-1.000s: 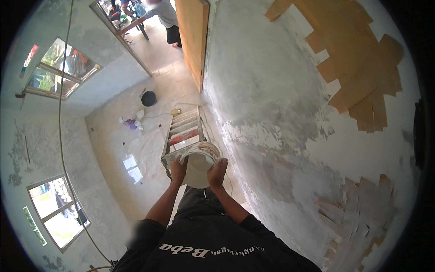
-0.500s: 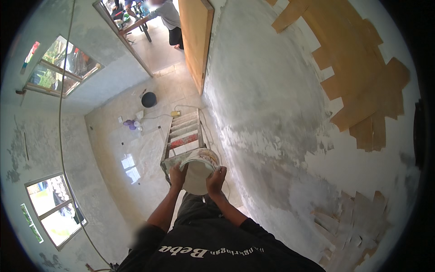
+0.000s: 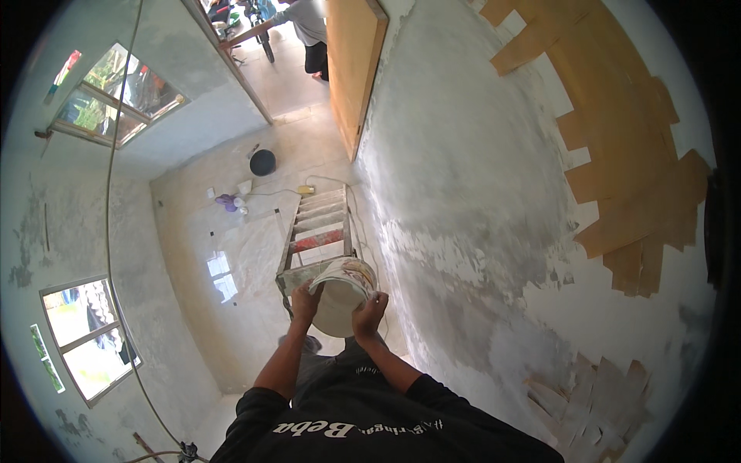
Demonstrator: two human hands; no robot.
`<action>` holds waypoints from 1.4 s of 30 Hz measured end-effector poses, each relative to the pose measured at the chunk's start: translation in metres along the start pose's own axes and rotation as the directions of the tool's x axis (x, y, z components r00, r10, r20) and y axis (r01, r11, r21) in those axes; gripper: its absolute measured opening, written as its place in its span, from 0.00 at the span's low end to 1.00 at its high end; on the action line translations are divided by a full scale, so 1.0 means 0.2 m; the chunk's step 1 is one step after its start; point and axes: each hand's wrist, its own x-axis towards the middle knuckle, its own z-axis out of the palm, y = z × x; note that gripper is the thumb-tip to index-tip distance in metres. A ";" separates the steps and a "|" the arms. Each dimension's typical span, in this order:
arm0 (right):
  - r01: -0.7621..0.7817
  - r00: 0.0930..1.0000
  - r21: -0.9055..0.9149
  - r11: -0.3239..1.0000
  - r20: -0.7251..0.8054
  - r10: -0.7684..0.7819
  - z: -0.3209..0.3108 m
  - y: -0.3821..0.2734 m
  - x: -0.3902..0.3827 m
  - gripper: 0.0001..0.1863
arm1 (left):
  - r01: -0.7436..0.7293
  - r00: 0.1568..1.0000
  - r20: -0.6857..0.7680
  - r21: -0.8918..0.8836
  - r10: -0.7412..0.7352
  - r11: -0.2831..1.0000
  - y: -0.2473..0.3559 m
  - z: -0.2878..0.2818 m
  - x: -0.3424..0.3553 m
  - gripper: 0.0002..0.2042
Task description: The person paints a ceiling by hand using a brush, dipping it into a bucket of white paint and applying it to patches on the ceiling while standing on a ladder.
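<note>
Bucket [image 3: 356, 272] has shifted slightly toward the body since the earlier frame. Left to right: left hand [image 3: 305, 304], grasping the bucket's left rim; ladder [image 3: 318, 241], its near end partly hidden by the tilted bucket; right hand [image 3: 371, 314], grasping the right rim; patchy wall [image 3: 471, 154].

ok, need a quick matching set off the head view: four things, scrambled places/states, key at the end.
Things
1. White round bucket
2. Black round tub
3. Yellow-brown wooden door
4. Pale, worn stepladder

Places/states
A. Standing open beside the grey plastered wall
B. One step coloured red
C. Gripped by the left hand and right hand
D. On the pale, shiny floor, left of the stepladder's far end

Pairs: 1-C, 2-D, 3-A, 4-B
</note>
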 end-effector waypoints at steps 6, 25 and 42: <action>0.028 0.999 0.000 1.000 -0.030 -0.028 -0.03 -0.02 0.02 0.15 | 0.030 0.998 0.050 0.009 -0.031 1.000 0.09 -0.04 0.01 0.19; 0.040 0.999 -0.123 0.992 0.007 -0.040 0.01 0.02 0.02 0.08 | -0.051 0.999 -0.001 -0.113 0.051 0.992 0.04 0.04 0.06 0.13; 0.004 0.997 -0.093 0.996 -0.071 -0.010 0.00 -0.02 0.02 0.08 | 0.019 0.999 0.049 -0.129 -0.013 0.992 -0.02 0.07 0.05 0.14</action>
